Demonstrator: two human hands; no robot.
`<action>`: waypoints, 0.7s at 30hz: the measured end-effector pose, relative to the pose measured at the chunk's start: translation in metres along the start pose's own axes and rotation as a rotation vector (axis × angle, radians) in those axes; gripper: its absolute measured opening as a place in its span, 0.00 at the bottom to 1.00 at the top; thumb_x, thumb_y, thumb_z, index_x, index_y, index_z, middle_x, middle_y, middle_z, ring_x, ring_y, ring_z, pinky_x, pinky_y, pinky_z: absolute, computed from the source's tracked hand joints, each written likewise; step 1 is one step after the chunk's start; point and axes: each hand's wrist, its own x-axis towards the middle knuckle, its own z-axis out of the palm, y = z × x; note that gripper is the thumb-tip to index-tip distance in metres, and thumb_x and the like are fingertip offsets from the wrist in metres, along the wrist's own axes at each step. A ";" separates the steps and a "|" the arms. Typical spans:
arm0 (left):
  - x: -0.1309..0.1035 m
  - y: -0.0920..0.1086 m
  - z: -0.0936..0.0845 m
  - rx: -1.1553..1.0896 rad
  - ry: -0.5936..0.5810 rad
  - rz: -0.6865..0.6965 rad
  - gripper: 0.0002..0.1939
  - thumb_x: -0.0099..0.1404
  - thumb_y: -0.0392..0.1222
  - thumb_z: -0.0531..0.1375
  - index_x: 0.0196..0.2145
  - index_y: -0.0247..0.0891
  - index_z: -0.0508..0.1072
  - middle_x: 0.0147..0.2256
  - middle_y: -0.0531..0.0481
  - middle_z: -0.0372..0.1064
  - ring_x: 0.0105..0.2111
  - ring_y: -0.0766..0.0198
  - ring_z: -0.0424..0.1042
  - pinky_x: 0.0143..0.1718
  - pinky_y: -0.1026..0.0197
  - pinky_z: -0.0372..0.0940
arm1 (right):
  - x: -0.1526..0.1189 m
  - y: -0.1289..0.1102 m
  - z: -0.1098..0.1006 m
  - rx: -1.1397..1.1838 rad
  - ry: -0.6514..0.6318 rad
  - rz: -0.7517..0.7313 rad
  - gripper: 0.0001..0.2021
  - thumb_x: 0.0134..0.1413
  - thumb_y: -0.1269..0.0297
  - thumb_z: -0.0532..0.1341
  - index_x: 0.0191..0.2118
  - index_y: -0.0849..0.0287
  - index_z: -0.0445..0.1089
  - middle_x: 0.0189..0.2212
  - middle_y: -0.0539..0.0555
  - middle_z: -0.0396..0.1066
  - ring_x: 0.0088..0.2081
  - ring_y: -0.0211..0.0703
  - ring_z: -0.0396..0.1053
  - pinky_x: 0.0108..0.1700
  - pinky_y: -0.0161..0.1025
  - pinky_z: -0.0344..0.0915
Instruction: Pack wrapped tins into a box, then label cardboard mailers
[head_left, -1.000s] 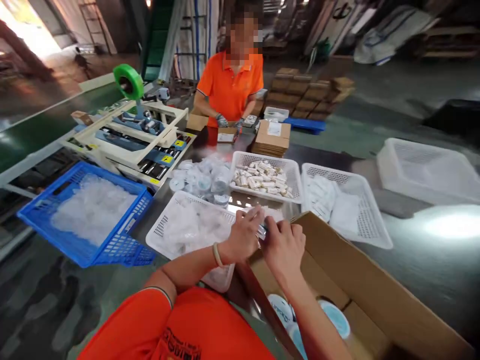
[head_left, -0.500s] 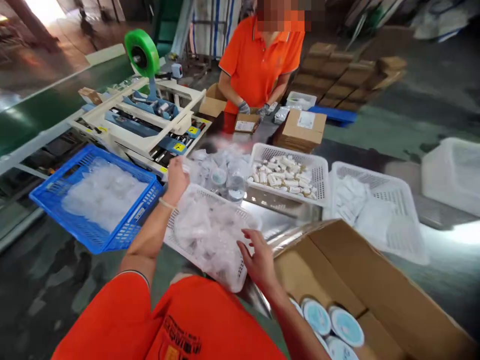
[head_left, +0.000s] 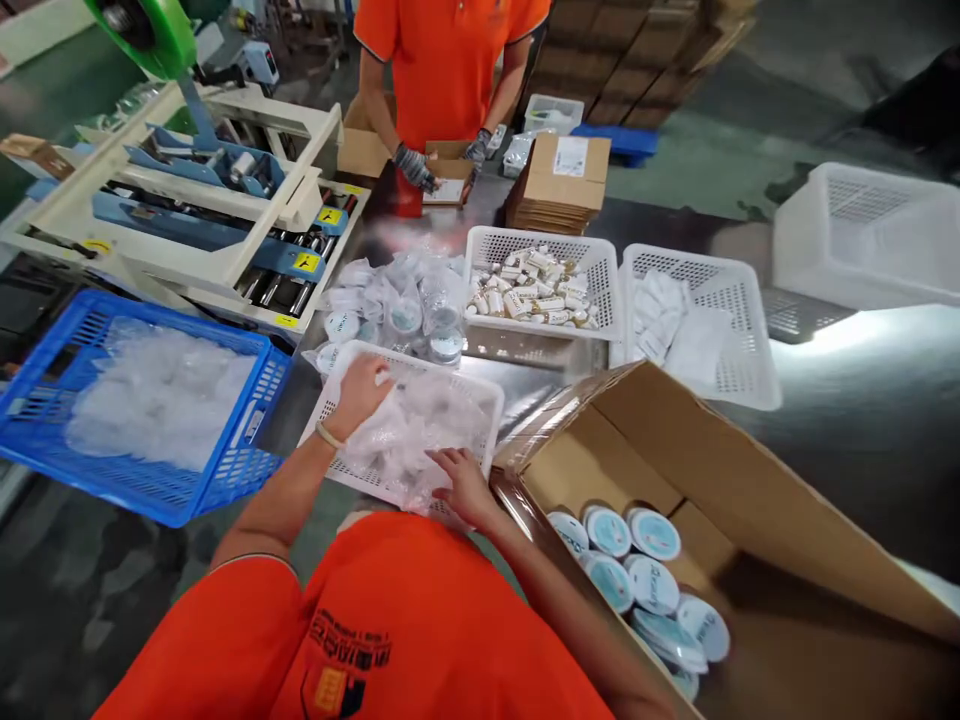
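Observation:
A white perforated basket full of clear bubble-wrap bags stands in front of me. Over its left part is my left hand, fingers loosely bent and a little apart, with nothing visible in them. My right hand rests at the basket's near right side, fingers spread and touching the bags. Just beyond lies a pile of bagged round tubs. At the lower right, an open cardboard box holds several round tubs with white and light-blue lids.
A blue crate of clear bags stands left, below a tape-sealing machine. White baskets hold small bottles and white packets. Across the table, a gloved co-worker handles a small box beside stacked flat cartons.
My left hand has come back from the edge of the bagged-tub pile to over the bubble-wrap basket. My right hand stays at the bags. The view has tilted downward.

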 end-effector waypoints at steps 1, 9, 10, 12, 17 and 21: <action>-0.009 0.006 0.006 0.025 -0.078 0.014 0.18 0.61 0.38 0.70 0.49 0.39 0.76 0.49 0.43 0.72 0.52 0.50 0.73 0.53 0.52 0.68 | 0.001 -0.002 -0.001 -0.027 -0.030 -0.019 0.14 0.53 0.72 0.70 0.46 0.54 0.81 0.47 0.58 0.78 0.51 0.56 0.71 0.54 0.52 0.70; -0.002 0.023 0.010 0.187 -0.204 -0.041 0.17 0.71 0.47 0.60 0.29 0.35 0.77 0.32 0.40 0.76 0.40 0.49 0.78 0.44 0.54 0.69 | -0.013 -0.017 -0.019 -0.005 0.072 -0.071 0.22 0.53 0.72 0.71 0.55 0.58 0.76 0.52 0.63 0.76 0.54 0.58 0.72 0.56 0.53 0.71; -0.001 0.025 0.004 0.205 -0.175 -0.043 0.18 0.72 0.45 0.59 0.26 0.35 0.75 0.30 0.40 0.76 0.39 0.48 0.78 0.44 0.53 0.69 | -0.021 -0.016 -0.027 0.037 0.081 -0.098 0.17 0.56 0.70 0.70 0.52 0.57 0.78 0.50 0.61 0.78 0.52 0.55 0.74 0.55 0.51 0.71; -0.005 0.031 -0.007 0.228 -0.121 -0.020 0.15 0.70 0.40 0.57 0.26 0.35 0.75 0.30 0.39 0.76 0.39 0.47 0.78 0.45 0.49 0.69 | -0.037 -0.004 -0.053 0.140 0.138 -0.102 0.08 0.62 0.66 0.66 0.46 0.55 0.79 0.43 0.57 0.80 0.45 0.50 0.77 0.51 0.45 0.73; -0.022 0.050 -0.031 0.061 0.077 0.266 0.09 0.62 0.35 0.58 0.37 0.35 0.78 0.35 0.42 0.80 0.37 0.51 0.78 0.44 0.50 0.72 | -0.090 0.096 -0.146 0.030 0.501 0.473 0.11 0.61 0.69 0.64 0.48 0.59 0.79 0.42 0.58 0.82 0.43 0.49 0.78 0.48 0.42 0.72; -0.047 0.101 -0.035 -0.016 0.114 0.755 0.15 0.67 0.32 0.53 0.40 0.36 0.80 0.40 0.41 0.82 0.41 0.51 0.78 0.47 0.50 0.72 | -0.128 0.150 -0.151 -0.019 0.317 0.555 0.09 0.47 0.77 0.72 0.37 0.64 0.80 0.31 0.56 0.81 0.34 0.45 0.77 0.39 0.36 0.72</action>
